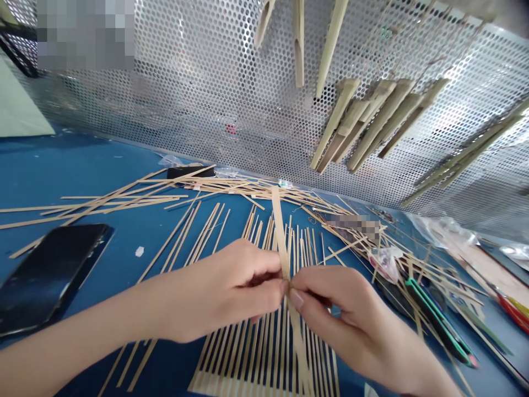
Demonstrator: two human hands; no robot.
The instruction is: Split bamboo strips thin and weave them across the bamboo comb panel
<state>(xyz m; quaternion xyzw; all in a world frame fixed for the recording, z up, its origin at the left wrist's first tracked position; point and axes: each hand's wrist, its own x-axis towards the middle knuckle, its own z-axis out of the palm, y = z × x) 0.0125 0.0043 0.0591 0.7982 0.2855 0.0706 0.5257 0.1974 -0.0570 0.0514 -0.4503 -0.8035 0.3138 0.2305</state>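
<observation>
A wide, flat bamboo strip (278,223) runs lengthwise between my hands. My left hand (231,286) pinches it between thumb and forefinger from the left. From the other side, my right hand (343,309) grips the same strip, its fingertips almost touching those of the left. Beneath both hands lies a row of thin parallel bamboo strips (243,353), joined near the front by a pale band (223,384). The hands hide the middle of this row. Several loose thin strips (177,242) lie to the left of it.
A black phone (49,275) rests at left on the blue table (103,165). Piled strips (248,187) lie along the back, before a perforated metal panel (198,82) hung with bamboo pieces (372,121). At right are a green-edged cutter (440,320) and red-handled tool (512,311).
</observation>
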